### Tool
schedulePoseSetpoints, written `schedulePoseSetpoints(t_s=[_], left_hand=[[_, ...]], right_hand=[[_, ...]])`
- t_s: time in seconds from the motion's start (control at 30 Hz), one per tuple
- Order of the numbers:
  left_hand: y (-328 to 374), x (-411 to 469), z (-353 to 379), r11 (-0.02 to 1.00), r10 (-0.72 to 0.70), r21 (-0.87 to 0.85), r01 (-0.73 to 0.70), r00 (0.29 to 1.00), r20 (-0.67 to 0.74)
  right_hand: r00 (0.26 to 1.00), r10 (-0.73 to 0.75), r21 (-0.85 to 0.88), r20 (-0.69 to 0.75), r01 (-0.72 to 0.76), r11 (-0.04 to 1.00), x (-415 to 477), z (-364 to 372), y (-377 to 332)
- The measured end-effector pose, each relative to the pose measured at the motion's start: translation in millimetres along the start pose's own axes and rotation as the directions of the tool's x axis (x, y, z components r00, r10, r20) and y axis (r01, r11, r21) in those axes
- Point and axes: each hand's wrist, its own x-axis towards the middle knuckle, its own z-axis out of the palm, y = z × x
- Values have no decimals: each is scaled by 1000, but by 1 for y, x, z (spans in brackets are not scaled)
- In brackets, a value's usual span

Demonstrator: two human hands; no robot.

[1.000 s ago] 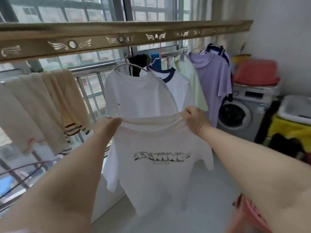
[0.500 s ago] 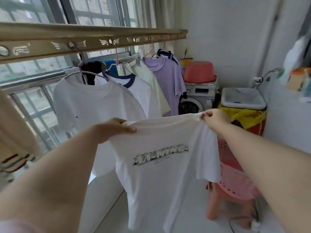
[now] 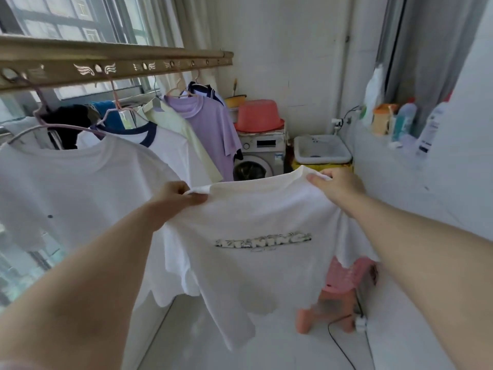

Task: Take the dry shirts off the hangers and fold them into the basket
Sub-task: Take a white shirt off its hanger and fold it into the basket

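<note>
I hold a white printed T-shirt [image 3: 256, 217] spread out in front of me, off its hanger. My left hand [image 3: 176, 196] pinches its left shoulder and my right hand [image 3: 336, 182] pinches its right shoulder. Its hem hangs free above the floor. Behind it, a plain white shirt [image 3: 74, 182], a navy-collared white shirt [image 3: 170, 148], a pale yellow shirt [image 3: 181, 124] and a lilac shirt [image 3: 213, 124] hang on hangers from the drying rail [image 3: 112, 60]. A pink basket [image 3: 346, 271] sits on a pink stool [image 3: 330, 303], partly hidden by the shirt.
A washing machine [image 3: 261, 156] with a red basin [image 3: 258, 116] on top stands at the back. A white sink [image 3: 322, 149] is beside it. Bottles [image 3: 405, 118] line the ledge on the right. A cable and plug [image 3: 357, 321] lie on the floor.
My view has swung right, away from the window. Both hands have carried the printed shirt rightward, towards the stool and basket, still gripping its shoulders.
</note>
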Motion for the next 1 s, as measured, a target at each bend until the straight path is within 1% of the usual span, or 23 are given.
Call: schedulePoseSetpoints(t_s=[0.03,0.1,0.13,0.17,0.2,0.23,0.3,0.33,0.37,0.43,0.5,0.57,0.67,0.73,0.83,0.93,1.0], left_hand=[[3,2,4,1000,1,-10,-1,1000,30],[8,4,11,999,-37,-28,41,992,123],[8,8,15,997,-61,-38,67,987,152],[7,12,18,996,-72,-40,79,986,150],[6,17,21,996,-77,-26,80,991,108],[6,23,26,997,-75,30,74,997,36],[12,29,38,976,-75,196,99,990,-122],[20,30,49,961,-63,257,106,983,-170],[30,29,60,957,-52,272,101,982,-183],[54,26,88,975,-51,209,74,992,-114],[80,20,116,991,-37,126,38,999,-8],[101,12,137,1000,15,-16,-13,994,107],[117,1,144,952,82,-306,-12,973,217],[121,-2,138,917,121,-399,1,952,280],[123,-5,131,905,156,-426,0,930,333],[125,-7,129,909,179,-417,-26,925,334],[124,-7,124,930,188,-363,-61,926,326]], right_hand=[[1000,13,8,-11,-13,1000,0,-5,3],[999,41,26,-25,-40,999,0,-13,10],[998,51,34,-27,-50,998,0,-17,13],[998,60,48,-19,-59,997,-1,-20,16],[998,69,59,-3,-69,996,-1,-22,18],[996,80,63,24,-82,995,-2,-24,21],[992,106,49,68,-110,993,-2,-23,19],[991,114,54,72,-118,992,-2,-21,15],[990,122,83,73,-128,988,-1,-16,9],[988,126,174,84,-139,975,1,-4,-6],[987,96,245,130,-126,961,1,8,-23],[985,42,291,170,-91,952,-2,17,-38],[985,48,382,169,-110,918,1,18,-45],[980,69,415,184,-141,899,3,13,-43],[967,90,465,237,-194,864,2,6,-41],[956,32,494,290,-178,851,-6,2,-43],[950,-17,538,313,-163,827,-11,-1,-43]])
